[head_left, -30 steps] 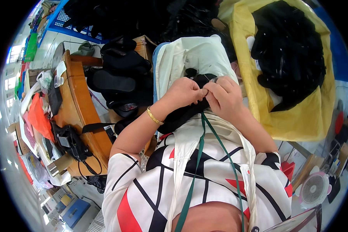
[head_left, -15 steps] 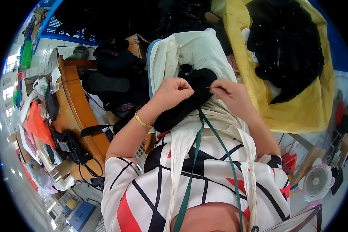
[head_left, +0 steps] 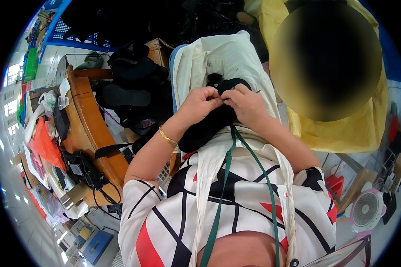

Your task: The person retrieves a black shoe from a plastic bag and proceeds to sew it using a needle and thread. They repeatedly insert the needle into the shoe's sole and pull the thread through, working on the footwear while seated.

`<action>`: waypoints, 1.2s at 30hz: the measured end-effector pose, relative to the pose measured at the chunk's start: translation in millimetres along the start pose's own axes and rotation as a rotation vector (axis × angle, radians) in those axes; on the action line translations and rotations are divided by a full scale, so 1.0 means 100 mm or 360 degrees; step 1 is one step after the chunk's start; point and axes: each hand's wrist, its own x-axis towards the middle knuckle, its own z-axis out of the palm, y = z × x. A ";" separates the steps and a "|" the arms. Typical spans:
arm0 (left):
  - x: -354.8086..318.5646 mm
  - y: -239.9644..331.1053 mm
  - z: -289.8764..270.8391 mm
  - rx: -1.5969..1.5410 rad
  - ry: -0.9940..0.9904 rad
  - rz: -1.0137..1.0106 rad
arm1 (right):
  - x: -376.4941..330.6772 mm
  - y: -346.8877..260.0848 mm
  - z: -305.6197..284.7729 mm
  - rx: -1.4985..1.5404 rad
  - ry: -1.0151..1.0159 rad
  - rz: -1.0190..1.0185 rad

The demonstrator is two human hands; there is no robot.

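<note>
A black shoe (head_left: pixel 202 133) lies slantwise across the cream apron (head_left: pixel 236 51) on my lap, partly covered by my hands. Above its middle, my left hand (head_left: pixel 199 106) is closed in a pinch between thumb and forefinger. My right hand (head_left: pixel 246 106) meets it there, thumb and fingers pressed together, the fingertips of both nearly touching. Whatever lies in either pinch is too small or hidden to name. Just beyond the shoe sits a small round black object (head_left: pixel 214 79).
Several black shoes (head_left: pixel 124 95) are piled at my left, next to a wooden table (head_left: pixel 91 115) with a black bag (head_left: pixel 82 169). A blue crate (head_left: pixel 60 33) stands far left. Yellow sheeting (head_left: pixel 343 138), partly blurred over, lies at the right, above a pink-rimmed fan (head_left: pixel 366 208).
My right hand has moved left and met my left hand over the shoe; they were apart before. The left hand has barely moved.
</note>
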 end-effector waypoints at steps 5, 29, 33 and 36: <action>-0.01 0.07 0.01 -0.0218 -0.0019 -0.0103 | 0.02 0.09 0.02 0.0776 0.0102 0.0318; 0.06 0.02 0.26 0.0315 0.0505 0.0334 | -0.85 1.18 -1.13 0.2295 0.1225 0.1355; 0.18 -0.18 0.26 0.0100 0.0483 0.0395 | -0.83 1.01 -1.37 0.2188 0.1178 0.1297; 0.22 -0.19 0.29 0.0282 0.0608 0.0386 | -0.94 1.07 -1.53 0.2076 0.1288 0.1299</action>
